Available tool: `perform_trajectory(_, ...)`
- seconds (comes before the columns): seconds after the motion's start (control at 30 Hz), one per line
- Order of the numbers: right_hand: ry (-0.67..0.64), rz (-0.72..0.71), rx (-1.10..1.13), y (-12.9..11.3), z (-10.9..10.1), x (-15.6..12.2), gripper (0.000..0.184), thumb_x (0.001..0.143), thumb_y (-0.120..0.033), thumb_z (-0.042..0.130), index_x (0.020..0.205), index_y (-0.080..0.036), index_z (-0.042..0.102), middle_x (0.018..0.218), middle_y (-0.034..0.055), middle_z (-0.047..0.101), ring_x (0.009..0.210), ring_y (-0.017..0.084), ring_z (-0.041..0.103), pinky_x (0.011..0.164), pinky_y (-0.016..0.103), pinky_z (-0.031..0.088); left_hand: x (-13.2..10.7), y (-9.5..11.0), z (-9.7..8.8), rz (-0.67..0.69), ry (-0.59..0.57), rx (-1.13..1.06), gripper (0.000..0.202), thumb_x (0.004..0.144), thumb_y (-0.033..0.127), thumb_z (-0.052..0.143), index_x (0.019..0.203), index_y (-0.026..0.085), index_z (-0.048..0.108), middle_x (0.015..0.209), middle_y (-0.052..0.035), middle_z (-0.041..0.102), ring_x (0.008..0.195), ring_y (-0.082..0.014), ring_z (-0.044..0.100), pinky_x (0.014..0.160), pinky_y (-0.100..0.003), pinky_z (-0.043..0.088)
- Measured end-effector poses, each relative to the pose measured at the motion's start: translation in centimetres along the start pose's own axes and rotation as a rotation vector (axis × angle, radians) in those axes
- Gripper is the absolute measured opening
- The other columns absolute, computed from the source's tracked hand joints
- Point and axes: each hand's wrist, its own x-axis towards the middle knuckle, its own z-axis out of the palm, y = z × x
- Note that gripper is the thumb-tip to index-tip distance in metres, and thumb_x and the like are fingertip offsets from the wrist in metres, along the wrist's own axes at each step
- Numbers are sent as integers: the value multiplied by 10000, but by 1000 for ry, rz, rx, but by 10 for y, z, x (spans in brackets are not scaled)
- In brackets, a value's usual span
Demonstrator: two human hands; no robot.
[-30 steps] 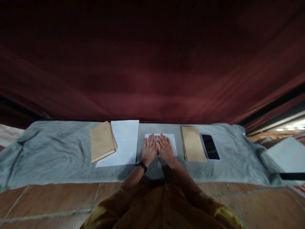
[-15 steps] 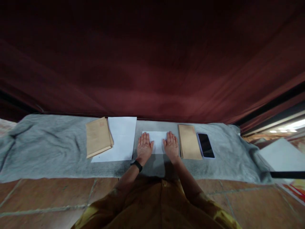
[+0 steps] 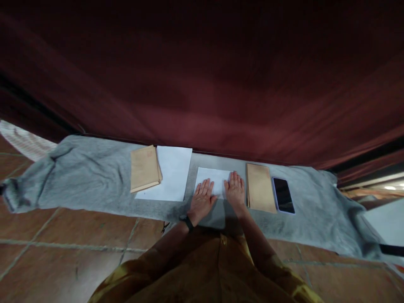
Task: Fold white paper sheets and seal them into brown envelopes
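Since the earlier frames, our hands have changed position on the folded sheet (image 3: 212,180): a second ago they lay side by side at its middle, half a second ago they had spread to its two ends, and now they sit closer again. Our left hand (image 3: 202,200) rests flat over the near left part of the sheet, fingers extended. Our right hand (image 3: 235,189) rests flat on the right end, just beside the right envelope (image 3: 260,193). Neither hand grips anything; both palms are open and press downward. We judge this to be a smoothing or creasing stroke along the sheet, now near its finish.

The sheet lies on the grey cloth (image 3: 85,176), between a larger white sheet (image 3: 172,172) on the left and the right envelope. A left envelope stack (image 3: 144,168) overlaps the larger sheet's left edge. A phone (image 3: 283,195) lies face up just beside the right envelope.

Compared with the earlier frames, the view has tilted, so the cloth runs at a slant and more floor tile (image 3: 63,235) shows at left. The envelopes, larger sheet and phone keep their relative arrangement.
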Motion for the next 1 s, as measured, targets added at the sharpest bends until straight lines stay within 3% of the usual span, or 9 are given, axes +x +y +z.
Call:
perform_trajectory(0.2, -48, 48, 22, -19, -2, -1, 580, 1069, -336, 344, 1553, -18, 372, 1602, 274, 374, 1494, 355, 352, 1191, 592, 280, -10, -7, -10, -16, -9, 18, 612, 1021, 432, 464, 1571, 177, 386, 1674, -148, 298, 1558, -285, 262, 1274, -500, 201)
perform_trajectory(0.4, -230, -310, 85, -52, -10, -21, 410, 1026, -170, 426, 1399, -174, 597, 1627, 146, 401, 1550, 290, 259, 1239, 564, 213, -9, -7, -6, -1, -31, 21, 576, 1005, 348, 472, 1541, 140, 425, 1671, -158, 301, 1565, -293, 234, 1272, -517, 196)
perform_trajectory(0.5, -186, -258, 57, -45, -13, -28, 437, 1032, -186, 430, 1451, -152, 547, 1630, 172, 382, 1539, 297, 284, 1223, 571, 246, -10, -8, -6, -5, -12, 10, 568, 1024, 358, 436, 1557, 165, 403, 1673, -141, 305, 1567, -269, 235, 1278, -503, 191)
perform_trajectory(0.6, -109, -118, 53, -27, -15, -30, 526, 1069, -307, 381, 1547, -91, 412, 1632, 219, 352, 1506, 306, 345, 1196, 555, 306, -12, -8, -6, -23, 14, -13, 586, 1038, 394, 405, 1573, 157, 368, 1670, -140, 312, 1568, -266, 234, 1284, -513, 176)
perform_trajectory(0.7, -45, -34, 54, -13, -15, -32, 599, 1084, -398, 320, 1586, -71, 338, 1622, 230, 365, 1484, 310, 384, 1194, 533, 320, -12, -9, -3, -108, 60, -81, 623, 1031, 387, 414, 1580, 104, 331, 1664, -182, 302, 1564, -290, 239, 1271, -529, 221)
perform_trajectory(0.87, -2, -28, 31, -11, -15, -37, 600, 1085, -396, 314, 1590, -73, 332, 1611, 222, 392, 1471, 319, 405, 1194, 517, 319, 3, -19, -5, -321, 143, -365, 656, 987, 352, 482, 1560, 67, 339, 1657, -230, 291, 1518, -320, 347, 1198, -476, 384)
perform_trajectory(1.0, -10, -32, 12, -12, -14, -36, 605, 1083, -391, 339, 1582, -50, 335, 1607, 234, 389, 1476, 323, 398, 1190, 516, 332, 30, -36, -15, -559, 168, -662, 675, 876, 376, 644, 1465, 90, 481, 1460, -222, 567, 1312, -335, 583, 1092, -457, 486)
